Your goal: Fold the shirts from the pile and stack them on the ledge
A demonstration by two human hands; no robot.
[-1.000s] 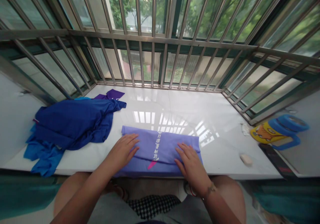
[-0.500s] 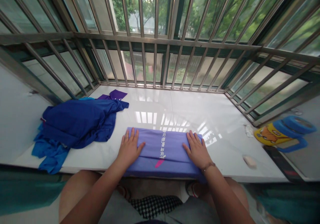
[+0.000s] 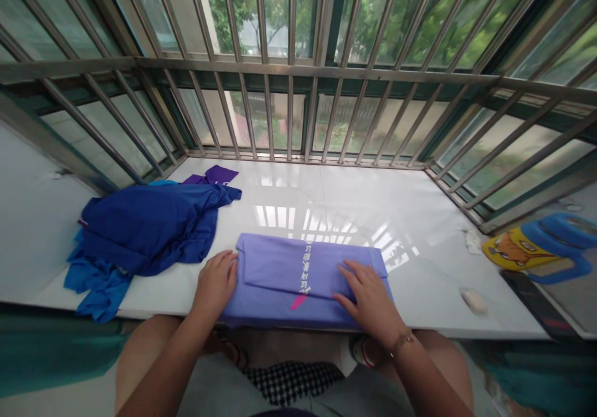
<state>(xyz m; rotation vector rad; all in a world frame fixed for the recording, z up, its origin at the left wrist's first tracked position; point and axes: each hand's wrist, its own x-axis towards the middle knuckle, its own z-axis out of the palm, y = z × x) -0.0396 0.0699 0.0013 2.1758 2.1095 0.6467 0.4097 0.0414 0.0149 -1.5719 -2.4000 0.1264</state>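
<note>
Toward the left end of the white ledge (image 3: 364,199), one dark blue garment (image 3: 144,227) lay heaped over bright blue cloth (image 3: 100,289), near the left hand (image 3: 215,285), with purple fabric (image 3: 221,174) behind. Toward the right end were one yellow-and-blue bottle (image 3: 522,249), one dark phone (image 3: 534,305), one small pale block (image 3: 474,301) and one crumpled white scrap (image 3: 472,242). Between these groups, one folded lilac garment (image 3: 275,271) lay along the front edge. The right hand (image 3: 368,296) rested on it, fingers spread; the left hand's fingers curled at its left side, whether gripping I could not tell.
</note>
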